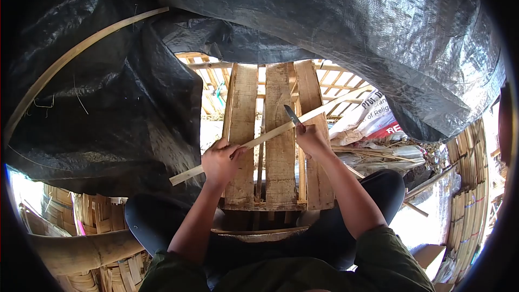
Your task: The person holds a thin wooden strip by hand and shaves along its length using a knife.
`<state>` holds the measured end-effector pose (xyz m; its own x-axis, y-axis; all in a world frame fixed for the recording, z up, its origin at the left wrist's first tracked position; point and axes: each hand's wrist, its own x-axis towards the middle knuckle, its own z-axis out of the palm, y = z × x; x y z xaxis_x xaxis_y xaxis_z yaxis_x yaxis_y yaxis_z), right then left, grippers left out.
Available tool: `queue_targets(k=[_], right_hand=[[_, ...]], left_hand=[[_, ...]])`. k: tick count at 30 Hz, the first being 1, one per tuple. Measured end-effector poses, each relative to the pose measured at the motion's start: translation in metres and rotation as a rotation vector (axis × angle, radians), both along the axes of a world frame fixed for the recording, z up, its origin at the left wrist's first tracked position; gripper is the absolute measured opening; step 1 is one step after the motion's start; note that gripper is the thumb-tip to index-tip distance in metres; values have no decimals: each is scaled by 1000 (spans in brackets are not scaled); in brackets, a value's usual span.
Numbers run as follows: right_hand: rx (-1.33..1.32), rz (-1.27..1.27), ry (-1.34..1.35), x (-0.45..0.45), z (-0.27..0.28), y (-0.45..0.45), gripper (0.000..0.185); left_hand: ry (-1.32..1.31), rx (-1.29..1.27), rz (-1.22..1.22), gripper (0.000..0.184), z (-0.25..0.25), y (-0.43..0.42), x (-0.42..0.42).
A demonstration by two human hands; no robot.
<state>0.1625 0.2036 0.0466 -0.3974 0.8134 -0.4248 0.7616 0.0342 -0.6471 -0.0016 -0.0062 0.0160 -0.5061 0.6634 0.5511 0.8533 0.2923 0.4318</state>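
A long pale strip of split bamboo or wood (270,133) slants across in front of me, from low on the left to high on the right. My left hand (220,161) is closed around it near its lower end. In my right hand (312,139) is a knife (291,114), gripped by the handle, with its blade crossing the strip and pointing up and away. Whether the edge touches the strip I cannot tell. Below both hands stands a slatted wooden bench (280,167) made of several rough planks.
Black plastic sheeting (108,113) hangs at the left and overhead. A curved bamboo strip (81,48) lies against it. On the right are a printed sack (367,116), clear plastic and loose sticks. Woven bamboo walling (467,200) stands at the far right; a thick bamboo pole (86,251) is lower left.
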Motion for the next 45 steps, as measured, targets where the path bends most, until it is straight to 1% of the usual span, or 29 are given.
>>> queue_targets(k=[3, 5, 6, 8, 11, 17, 24, 26, 28, 29, 30, 32, 33, 36, 37, 38, 40, 41, 43, 44, 45], right_hand=[[-8, 13, 33, 1, -15, 2, 55], [102, 11, -7, -1, -31, 6, 54], [103, 11, -5, -1, -26, 5, 54], [31, 24, 31, 2, -18, 2, 60], [-46, 16, 42, 2, 5, -11, 58], [-42, 7, 95, 2, -2, -12, 56], [-79, 3, 68, 2, -8, -4, 51], [-138, -9, 37, 2, -8, 6, 49], [-61, -55, 42, 5, -15, 25, 51], [-164, -103, 79, 2, -22, 29, 51], [-165, -100, 76, -2, -33, 24, 51], [55, 29, 106, -5, -50, 8, 51], [-14, -44, 82, -6, -38, 8, 52], [-62, -45, 97, -2, -13, 27, 52], [-127, -31, -13, -4, -20, 27, 53], [-10, -67, 31, -10, -37, 9, 53], [-17, -34, 61, -14, -29, -7, 51], [-18, -39, 60, -10, -24, 0, 51], [-217, -64, 71, -7, -13, 21, 50], [-219, -61, 66, -8, -17, 13, 50], [-159, -63, 88, -12, -21, -2, 50]], left_hand=[[14, -9, 14, 17, -1, 0, 0], [9, 7, 6, 17, -4, 0, 0], [2, 18, 0, 17, -3, 0, 0], [12, 5, 4, 17, -1, -1, 2], [27, 3, 9, 17, 0, 0, 1], [27, 9, 7, 18, -1, 0, 2], [43, 21, 1, 18, 4, 1, 3], [41, 22, -4, 17, 2, 1, 3], [35, 21, -2, 17, 1, -1, 2], [31, 24, 0, 17, 0, -1, 2], [26, 27, -1, 17, 0, -1, 2], [18, 4, 11, 16, 3, -2, 4], [19, -14, 22, 15, 4, -2, 3], [14, 22, 1, 14, 0, 0, 3], [10, 22, 4, 14, 0, 0, 1], [22, 14, 7, 14, 0, 0, 1], [28, 2, 2, 14, 1, 1, 3], [10, 8, 1, 13, 1, 0, 3], [-9, 14, 5, 13, 3, 0, 1], [1, 6, 9, 13, 3, 1, 2], [10, 0, 14, 13, 3, 1, 3]])
